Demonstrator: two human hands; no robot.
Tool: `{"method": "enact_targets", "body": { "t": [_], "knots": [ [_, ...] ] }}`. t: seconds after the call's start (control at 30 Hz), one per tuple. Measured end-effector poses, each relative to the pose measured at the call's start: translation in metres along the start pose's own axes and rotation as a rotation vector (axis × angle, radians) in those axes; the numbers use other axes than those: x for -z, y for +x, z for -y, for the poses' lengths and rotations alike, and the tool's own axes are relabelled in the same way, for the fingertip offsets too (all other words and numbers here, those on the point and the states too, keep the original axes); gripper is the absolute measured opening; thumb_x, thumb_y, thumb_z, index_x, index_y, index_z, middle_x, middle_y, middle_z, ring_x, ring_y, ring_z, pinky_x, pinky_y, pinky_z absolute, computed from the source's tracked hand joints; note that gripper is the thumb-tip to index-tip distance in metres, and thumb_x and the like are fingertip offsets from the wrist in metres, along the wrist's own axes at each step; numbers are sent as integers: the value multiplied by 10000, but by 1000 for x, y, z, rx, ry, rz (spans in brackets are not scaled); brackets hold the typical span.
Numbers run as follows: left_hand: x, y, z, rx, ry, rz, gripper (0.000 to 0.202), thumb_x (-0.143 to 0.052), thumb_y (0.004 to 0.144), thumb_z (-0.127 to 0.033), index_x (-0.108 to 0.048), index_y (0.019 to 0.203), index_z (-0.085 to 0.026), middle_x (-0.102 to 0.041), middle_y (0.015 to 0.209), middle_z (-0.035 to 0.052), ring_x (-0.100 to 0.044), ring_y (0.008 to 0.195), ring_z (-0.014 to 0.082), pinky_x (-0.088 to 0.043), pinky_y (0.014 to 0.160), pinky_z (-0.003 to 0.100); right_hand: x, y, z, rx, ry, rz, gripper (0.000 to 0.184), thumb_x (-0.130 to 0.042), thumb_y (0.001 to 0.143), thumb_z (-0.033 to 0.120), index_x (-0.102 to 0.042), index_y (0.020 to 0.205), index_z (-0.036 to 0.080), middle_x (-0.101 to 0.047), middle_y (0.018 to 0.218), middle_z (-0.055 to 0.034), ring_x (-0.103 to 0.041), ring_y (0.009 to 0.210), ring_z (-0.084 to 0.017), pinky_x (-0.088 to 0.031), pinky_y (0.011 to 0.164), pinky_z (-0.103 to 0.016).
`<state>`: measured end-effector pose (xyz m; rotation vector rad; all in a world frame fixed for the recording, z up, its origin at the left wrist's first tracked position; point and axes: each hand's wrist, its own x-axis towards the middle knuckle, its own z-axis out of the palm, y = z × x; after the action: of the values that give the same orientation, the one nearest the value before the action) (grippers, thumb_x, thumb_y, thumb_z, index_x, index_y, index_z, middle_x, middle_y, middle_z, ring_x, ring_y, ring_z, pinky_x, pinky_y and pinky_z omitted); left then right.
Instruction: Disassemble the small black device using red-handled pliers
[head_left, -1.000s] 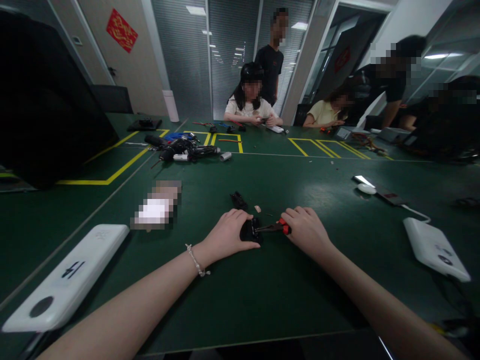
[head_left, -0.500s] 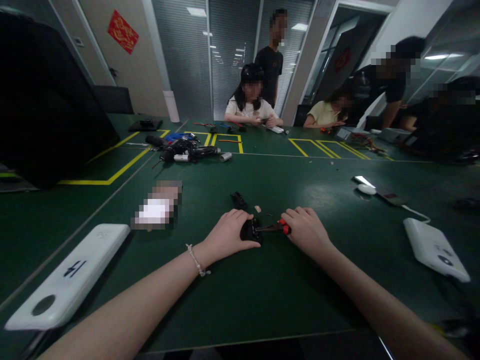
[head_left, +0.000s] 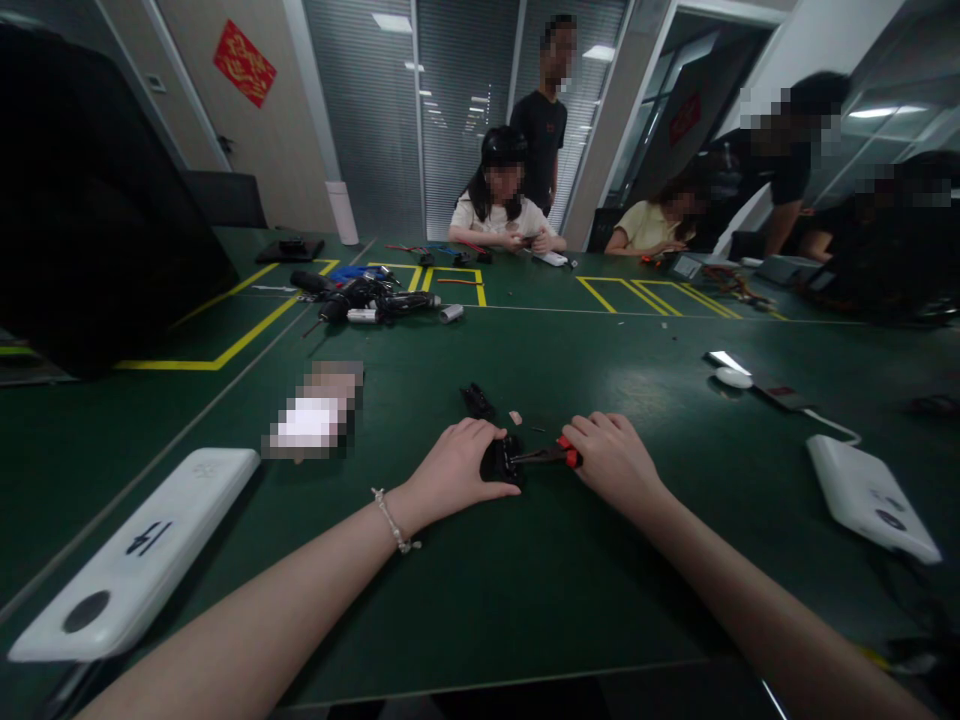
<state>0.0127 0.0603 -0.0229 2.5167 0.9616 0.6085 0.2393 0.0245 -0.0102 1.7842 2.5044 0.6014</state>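
Lower left of the frame: a long white rounded plastic case (head_left: 142, 560) with black markings lies on the dark green tabletop (head_left: 600, 590).
Left hand: centre of the frame; this bare hand (head_left: 454, 462), a pale beaded bracelet (head_left: 391, 520) at its wrist, pinches a small black blocky part (head_left: 495, 462) between thumb and fingers.
Black part: just right of the left palm, within the thumb's curve; its fine detail is too dark to tell.
Loose bits: above the part lie a black jagged piece (head_left: 478, 401) and a small tan scrap (head_left: 515, 418).
Pliers: red-handled metal pliers (head_left: 538, 456) point left, tips at the part's right side; whether they bite, I cannot tell.
Right hand: right of centre, fingers (head_left: 592, 430) curled around the red handles, apart from the part.
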Motion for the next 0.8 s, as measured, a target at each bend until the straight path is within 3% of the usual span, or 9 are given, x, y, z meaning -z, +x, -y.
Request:
{"method": "enact_targets", "body": {
  "t": [0.8],
  "knots": [
    [0, 0, 1, -2, 13, -2, 588, -619, 635, -542, -477, 1082, -189, -537, 1047, 57, -481, 991, 239, -389, 856, 387, 0, 1, 2, -5, 16, -5, 229, -513, 661, 135, -581, 873, 185, -594, 889, -47, -480, 799, -204, -297, 714, -333]
  ]
}}
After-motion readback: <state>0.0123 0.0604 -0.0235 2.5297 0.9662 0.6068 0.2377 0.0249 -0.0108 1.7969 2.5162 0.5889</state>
